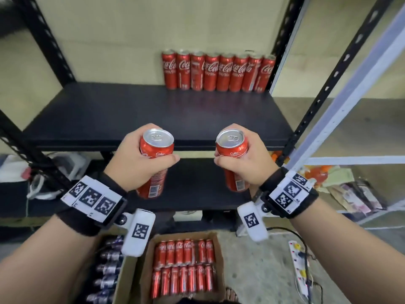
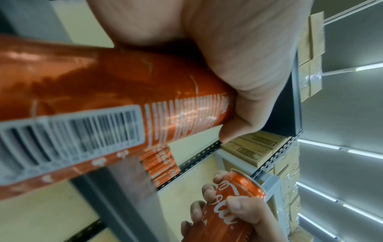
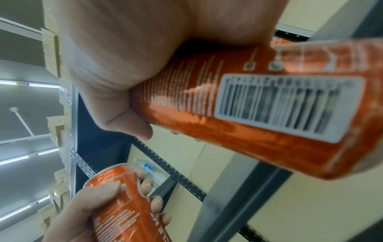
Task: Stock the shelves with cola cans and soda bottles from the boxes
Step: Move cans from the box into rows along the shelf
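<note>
The left hand [image 1: 133, 159] is clasping one slim red aluminium cola can [image 1: 156, 148] and the right hand [image 1: 247, 159] another [image 1: 232, 148], both upright before the black metal shelf [image 1: 131, 115], whose rear right is carrying a row of matching cans [image 1: 218, 72].

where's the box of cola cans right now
In the head view the box of cola cans sits on the floor at bottom centre, below both hands, with the box of dark soda bottles touching its left side.

stockroom | metal rack [image 1: 153, 119] | cola cans [image 1: 217, 72] | cardboard box [image 1: 151, 244]
</note>
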Available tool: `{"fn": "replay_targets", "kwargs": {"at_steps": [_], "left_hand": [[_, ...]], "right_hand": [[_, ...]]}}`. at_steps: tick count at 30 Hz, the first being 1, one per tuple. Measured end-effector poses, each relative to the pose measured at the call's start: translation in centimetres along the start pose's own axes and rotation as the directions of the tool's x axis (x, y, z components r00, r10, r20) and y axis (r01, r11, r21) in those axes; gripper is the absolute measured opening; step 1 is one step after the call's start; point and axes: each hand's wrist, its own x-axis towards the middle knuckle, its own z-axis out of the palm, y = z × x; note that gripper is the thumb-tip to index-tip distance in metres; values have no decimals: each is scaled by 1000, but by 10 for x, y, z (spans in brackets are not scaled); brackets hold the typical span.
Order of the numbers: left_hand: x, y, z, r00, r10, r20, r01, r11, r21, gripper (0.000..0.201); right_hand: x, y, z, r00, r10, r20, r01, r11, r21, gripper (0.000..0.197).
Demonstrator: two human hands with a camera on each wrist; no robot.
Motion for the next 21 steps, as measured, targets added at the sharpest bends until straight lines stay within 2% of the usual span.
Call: {"fn": "replay_targets", "kwargs": {"at_steps": [4,10,17,21], "left_hand": [[22,28,-32,997,76,-14,-77,996,-48,44],[55,41,-91,990,129,-63,-136,981,-139,50],[93,12,-149,997,49,-62,-64,959,-275,41],[113,-11,-168,999,11,-51,-22,974,-227,37]], "right_hand": [[29,-29,-4,998,-57,-35,56,998,-15,32],[79,-65,15,988,-139,-74,135,989,-58,31],[140,-84,70,986,-99,-134,105,994,41,31],[170,-77,103,986,-58,-153,72,994,85,31]]}}
